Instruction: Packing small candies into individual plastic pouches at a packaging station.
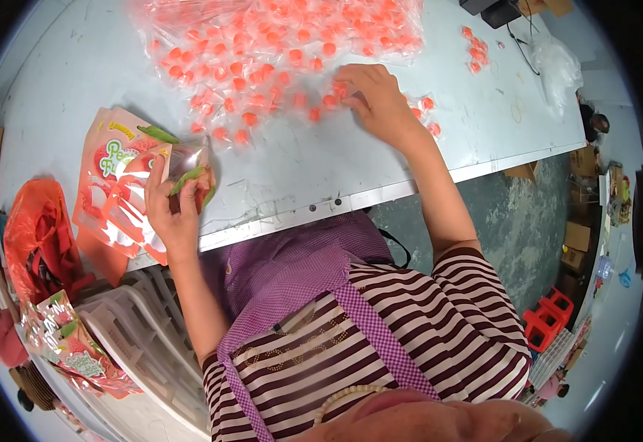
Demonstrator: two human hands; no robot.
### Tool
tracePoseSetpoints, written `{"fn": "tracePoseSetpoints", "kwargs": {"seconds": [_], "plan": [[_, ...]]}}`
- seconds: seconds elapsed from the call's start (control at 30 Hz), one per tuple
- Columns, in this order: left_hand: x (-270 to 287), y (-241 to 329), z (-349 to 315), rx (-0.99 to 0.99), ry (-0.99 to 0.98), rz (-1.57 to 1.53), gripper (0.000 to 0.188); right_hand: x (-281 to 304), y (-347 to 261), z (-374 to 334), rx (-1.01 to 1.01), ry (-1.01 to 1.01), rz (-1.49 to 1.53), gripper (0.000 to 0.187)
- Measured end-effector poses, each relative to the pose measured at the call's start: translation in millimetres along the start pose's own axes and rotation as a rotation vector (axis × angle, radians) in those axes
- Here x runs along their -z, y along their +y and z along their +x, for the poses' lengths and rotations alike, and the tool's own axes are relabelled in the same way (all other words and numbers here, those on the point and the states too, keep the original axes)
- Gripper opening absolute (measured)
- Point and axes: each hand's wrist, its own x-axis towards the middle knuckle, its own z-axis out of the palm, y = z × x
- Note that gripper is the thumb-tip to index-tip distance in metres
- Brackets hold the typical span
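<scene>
My left hand [170, 210] grips a pink printed pouch [142, 193] with a clear window and green leaf shapes, near the table's front edge. More pink pouches [100, 144] lie flat under and beside it. Farther right, my right hand [373, 96] rests low over the table, its fingers curled around a small red-orange wrapped candy [338, 90] at the edge of the scattered ones. Many such candies in clear wrappers [250, 118] spread leftward from there. Part of what lies under the right fingers is hidden.
A large heap of wrapped candies [284, 18] covers the table's far side. A few candies [475, 50] and a clear plastic bag [557, 70] lie at the right. A red bag [41, 228] and white plastic crates [126, 331] stand at the left; a red stool [548, 320] is right.
</scene>
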Motion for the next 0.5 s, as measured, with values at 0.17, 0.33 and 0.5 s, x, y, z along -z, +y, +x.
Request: {"fn": "tracePoseSetpoints", "kwargs": {"seconds": [0.17,0.33,0.5], "plan": [[-1.0,-0.4,0.3,0.001,-0.003,0.001,0.021,5.2,-2.5,1.6,-0.107,-0.207,0.104,0.033],[0.8,2.1,-0.4,-0.005,-0.007,0.042,0.02,7.3,-4.5,-10.9,0.038,-0.102,0.002,0.028],[0.2,1.1,-1.1,0.029,-0.015,0.017,0.021,-12.5,-22.6,-16.5,0.127,-0.05,-0.054,0.025]]}}
